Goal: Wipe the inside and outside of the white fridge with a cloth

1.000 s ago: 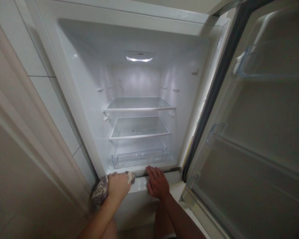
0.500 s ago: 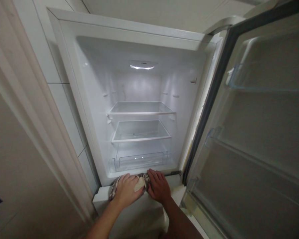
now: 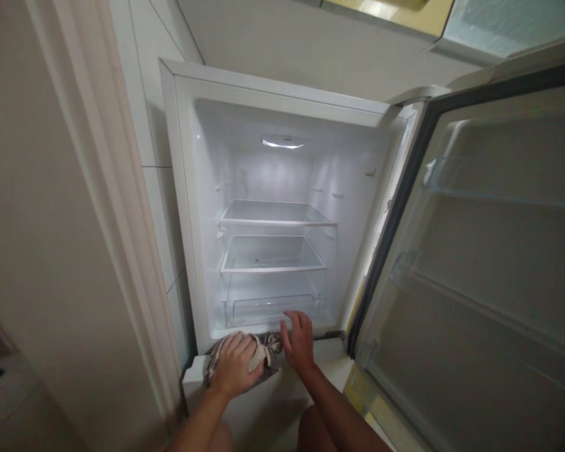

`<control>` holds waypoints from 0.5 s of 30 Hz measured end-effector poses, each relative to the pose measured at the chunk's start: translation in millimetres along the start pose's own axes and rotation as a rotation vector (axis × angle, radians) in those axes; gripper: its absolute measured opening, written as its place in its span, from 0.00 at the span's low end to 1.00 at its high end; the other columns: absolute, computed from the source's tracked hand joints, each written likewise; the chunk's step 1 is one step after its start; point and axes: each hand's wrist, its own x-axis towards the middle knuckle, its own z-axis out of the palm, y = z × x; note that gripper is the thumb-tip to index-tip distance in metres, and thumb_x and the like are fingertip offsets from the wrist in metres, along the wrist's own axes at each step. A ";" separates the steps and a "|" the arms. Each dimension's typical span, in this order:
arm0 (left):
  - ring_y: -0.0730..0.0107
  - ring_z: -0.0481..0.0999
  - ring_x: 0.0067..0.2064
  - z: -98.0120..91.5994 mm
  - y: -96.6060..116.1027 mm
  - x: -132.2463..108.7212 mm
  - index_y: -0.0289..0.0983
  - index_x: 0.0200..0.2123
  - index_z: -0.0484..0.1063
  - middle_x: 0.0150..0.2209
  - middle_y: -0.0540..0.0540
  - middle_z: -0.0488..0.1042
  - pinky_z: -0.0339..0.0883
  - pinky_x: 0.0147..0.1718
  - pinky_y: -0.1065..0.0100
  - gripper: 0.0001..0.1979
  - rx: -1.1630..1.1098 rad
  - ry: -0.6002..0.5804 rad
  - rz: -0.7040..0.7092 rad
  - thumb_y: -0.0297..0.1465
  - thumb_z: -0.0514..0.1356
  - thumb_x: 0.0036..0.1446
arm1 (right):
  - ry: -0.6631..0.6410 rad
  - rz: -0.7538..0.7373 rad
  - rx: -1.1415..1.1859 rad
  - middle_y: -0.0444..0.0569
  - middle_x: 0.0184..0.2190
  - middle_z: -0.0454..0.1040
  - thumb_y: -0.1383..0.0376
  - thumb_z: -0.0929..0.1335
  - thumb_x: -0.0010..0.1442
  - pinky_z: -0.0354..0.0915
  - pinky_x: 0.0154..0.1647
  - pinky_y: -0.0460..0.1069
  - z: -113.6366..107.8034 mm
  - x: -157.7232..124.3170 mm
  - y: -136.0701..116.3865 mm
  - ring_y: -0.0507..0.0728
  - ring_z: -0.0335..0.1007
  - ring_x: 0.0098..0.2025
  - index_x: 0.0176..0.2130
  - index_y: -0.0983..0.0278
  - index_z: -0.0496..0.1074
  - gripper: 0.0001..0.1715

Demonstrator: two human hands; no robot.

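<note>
My left hand [image 3: 238, 364] presses down on a bunched, patterned cloth [image 3: 272, 351] on top of the lower white door [image 3: 329, 355], at the front edge of the fridge. Its fingers are curled over the fabric, and a pale patch of the cloth shows beside the thumb. Just right of the cloth, my right hand [image 3: 299, 342] is raised with bent fingers, thumb apart and nothing in it. Behind it is the clear drawer [image 3: 273, 311] at the bottom of the lit fridge compartment.
Two glass shelves [image 3: 275, 213] with white rims sit inside the fridge. Its upper door [image 3: 489, 263] stands wide open on the right, with clear door racks [image 3: 503, 194]. A tiled wall [image 3: 157, 201] and a door frame [image 3: 98, 188] are close on the left.
My right hand has lifted off the cloth, while my left hand stays on it. More of the cloth now shows. The view has shifted, so the fridge appears further right and lower.
</note>
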 end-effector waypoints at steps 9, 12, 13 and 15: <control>0.52 0.79 0.44 -10.8 3.1 6.1 0.42 0.39 0.78 0.39 0.44 0.82 0.70 0.50 0.51 0.08 -0.010 0.019 -0.022 0.39 0.63 0.61 | -0.720 -0.013 -0.276 0.55 0.54 0.77 0.50 0.80 0.60 0.61 0.61 0.57 -27.6 101.8 -23.7 0.65 0.71 0.59 0.56 0.62 0.75 0.32; 0.53 0.79 0.43 -9.1 4.0 3.7 0.42 0.41 0.79 0.40 0.45 0.83 0.70 0.47 0.52 0.09 -0.020 0.053 -0.030 0.39 0.63 0.61 | -0.699 0.028 -0.295 0.55 0.48 0.79 0.45 0.75 0.67 0.63 0.54 0.54 -37.0 98.3 -23.2 0.64 0.74 0.53 0.49 0.64 0.76 0.27; 0.53 0.79 0.43 -7.4 3.9 2.3 0.43 0.42 0.79 0.41 0.45 0.83 0.69 0.48 0.52 0.10 -0.020 0.080 -0.030 0.39 0.63 0.61 | -0.681 0.047 -0.299 0.54 0.46 0.79 0.42 0.73 0.68 0.63 0.52 0.53 -39.9 96.7 -23.1 0.63 0.75 0.51 0.47 0.64 0.77 0.28; 0.52 0.80 0.45 -3.4 3.3 -0.1 0.43 0.44 0.79 0.42 0.45 0.84 0.69 0.50 0.51 0.11 -0.013 0.135 -0.023 0.38 0.62 0.61 | -0.617 0.077 -0.297 0.53 0.43 0.80 0.39 0.73 0.67 0.62 0.49 0.52 -45.6 95.8 -23.8 0.62 0.76 0.49 0.45 0.63 0.78 0.30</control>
